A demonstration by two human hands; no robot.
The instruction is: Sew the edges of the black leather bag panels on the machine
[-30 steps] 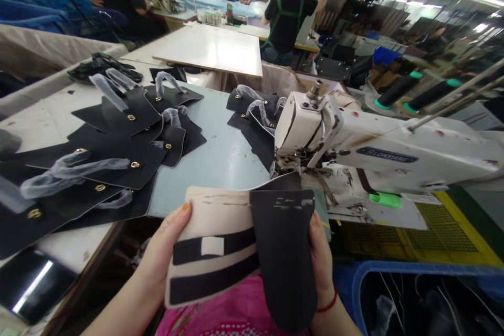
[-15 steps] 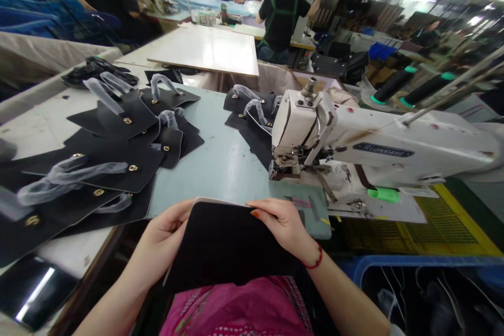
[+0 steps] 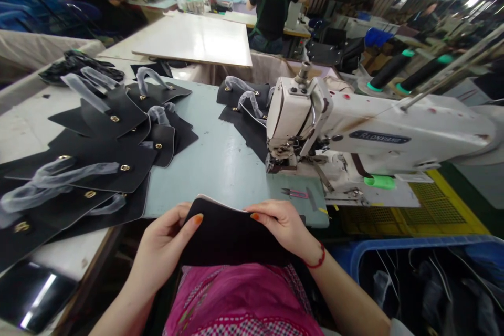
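A folded black leather piece (image 3: 232, 236) with a pale underside edge rests on my lap at the table's front edge. My left hand (image 3: 167, 244) pinches its left top corner, thumb on the black face. My right hand (image 3: 285, 226) grips its right top edge, fingers curled over it. Just beyond stands the white sewing machine (image 3: 311, 126), its needle head a short way above my right hand.
Several black leather flaps (image 3: 114, 152) with gold clasps and wrapped handles lie spread over the table's left. More lie behind the machine head (image 3: 246, 110). A blue bin (image 3: 366, 252) sits at lower right. A person in black works at a far table (image 3: 275, 5).
I turned the piece over from its pale backing with black strips to its black face, folded it, and lowered it toward my lap. Both hands shifted to its top edge.
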